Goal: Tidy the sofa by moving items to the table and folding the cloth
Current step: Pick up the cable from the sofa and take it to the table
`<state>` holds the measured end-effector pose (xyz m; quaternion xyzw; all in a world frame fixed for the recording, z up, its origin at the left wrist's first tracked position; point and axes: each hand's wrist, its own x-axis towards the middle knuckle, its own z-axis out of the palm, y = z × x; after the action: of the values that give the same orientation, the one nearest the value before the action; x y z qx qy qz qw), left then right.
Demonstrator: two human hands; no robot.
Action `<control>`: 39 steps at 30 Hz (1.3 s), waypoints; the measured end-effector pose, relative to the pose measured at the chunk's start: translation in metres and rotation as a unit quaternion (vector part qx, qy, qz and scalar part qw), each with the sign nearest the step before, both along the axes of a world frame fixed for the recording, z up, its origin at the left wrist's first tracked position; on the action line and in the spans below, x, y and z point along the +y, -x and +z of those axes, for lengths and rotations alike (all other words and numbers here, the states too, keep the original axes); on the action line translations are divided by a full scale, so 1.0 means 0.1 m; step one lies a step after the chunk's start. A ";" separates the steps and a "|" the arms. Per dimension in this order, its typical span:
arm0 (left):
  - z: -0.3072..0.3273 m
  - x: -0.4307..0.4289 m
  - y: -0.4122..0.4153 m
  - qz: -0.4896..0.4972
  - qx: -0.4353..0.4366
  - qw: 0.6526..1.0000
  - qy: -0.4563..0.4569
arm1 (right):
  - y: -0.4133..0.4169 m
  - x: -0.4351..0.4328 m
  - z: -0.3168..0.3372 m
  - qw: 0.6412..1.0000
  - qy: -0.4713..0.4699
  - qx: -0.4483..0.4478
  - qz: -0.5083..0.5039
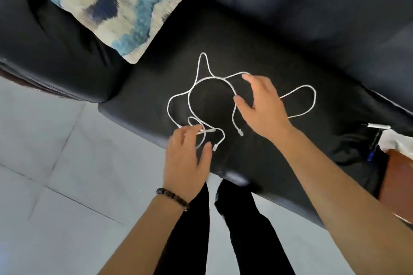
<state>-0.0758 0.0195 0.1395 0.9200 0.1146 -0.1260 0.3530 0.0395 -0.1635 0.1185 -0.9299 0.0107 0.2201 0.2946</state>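
Note:
A white cable lies in loose loops on the black sofa seat, with two plug ends near the front edge. My left hand is at the cable's near loops, its fingertips pinching a strand. My right hand hovers over the middle loops, fingers spread and relaxed, the thumb and a fingertip touching the cable. A dark cloth lies on the seat at the right.
A blue, white and grey patterned cushion leans at the sofa's back left corner. A brown object with white material on it sits at the right edge, beside pens. Pale tiled floor lies at the left; my black-trousered legs stand against the sofa front.

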 end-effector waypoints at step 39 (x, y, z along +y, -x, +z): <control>3.60 0.33 -0.50 -0.078 -0.144 0.971 0.176 | 1.57 -0.30 3.68 0.797 -0.278 -0.183 -0.504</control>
<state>-0.0261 0.0528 0.4997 0.8580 -0.0335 -0.0379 0.5111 -0.1174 -0.1935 0.4864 -0.6942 0.3615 -0.1404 0.6064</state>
